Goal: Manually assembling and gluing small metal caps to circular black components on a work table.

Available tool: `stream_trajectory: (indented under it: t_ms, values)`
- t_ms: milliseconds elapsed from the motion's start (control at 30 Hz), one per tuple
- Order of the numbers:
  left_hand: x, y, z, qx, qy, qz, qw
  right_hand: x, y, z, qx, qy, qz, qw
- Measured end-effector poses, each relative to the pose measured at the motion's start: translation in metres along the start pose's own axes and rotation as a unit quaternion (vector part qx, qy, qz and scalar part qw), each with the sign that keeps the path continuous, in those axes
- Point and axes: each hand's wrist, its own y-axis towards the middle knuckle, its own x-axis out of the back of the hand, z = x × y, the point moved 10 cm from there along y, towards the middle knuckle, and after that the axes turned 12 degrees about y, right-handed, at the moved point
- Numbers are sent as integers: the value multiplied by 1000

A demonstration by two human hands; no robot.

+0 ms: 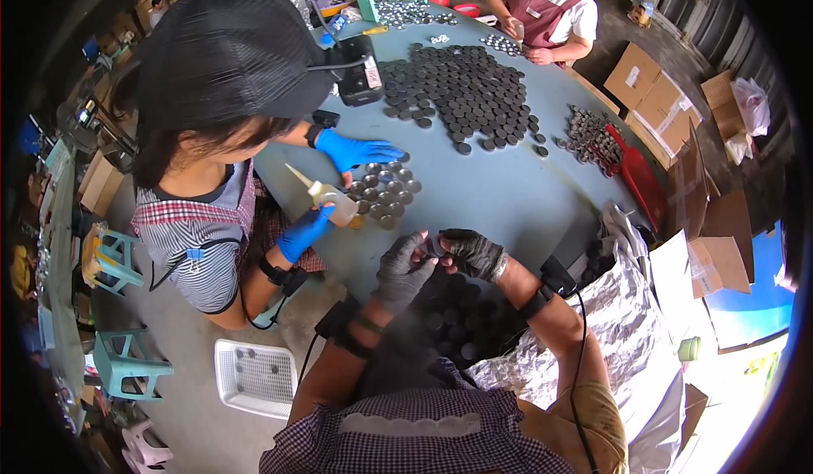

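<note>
Both my hands wear dark grey gloves with bare fingertips and meet over the table's near edge. Pinched between them is a small black round cap; my left hand holds it from the left and my right hand from the right. The fingers partly cover it. Just below my hands, many similar black caps lie in a dark heap next to a crumpled silvery-white sack. Farther off on the blue-grey table, a broad spread of black discs lies flat.
At left, a co-worker in blue gloves holds a squeeze bottle beside shallow metal cups. Another person works at the far edge. A red dustpan lies at right by small metal parts. A white basket stands on the floor.
</note>
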Motion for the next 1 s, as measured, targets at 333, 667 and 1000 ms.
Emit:
stream_trajectory:
  t_ms: [333,667,1000]
  values:
    - [10,-19,0,6,-11,-10,1000,-52,-10,13,45,-212,49,975]
    - [11,-18,2,-5,60,-20,998,12,-10,-6,7,-227,-82,970]
    - [14,-21,7,-55,80,-78,992,7,21,48,134,-637,-181,737]
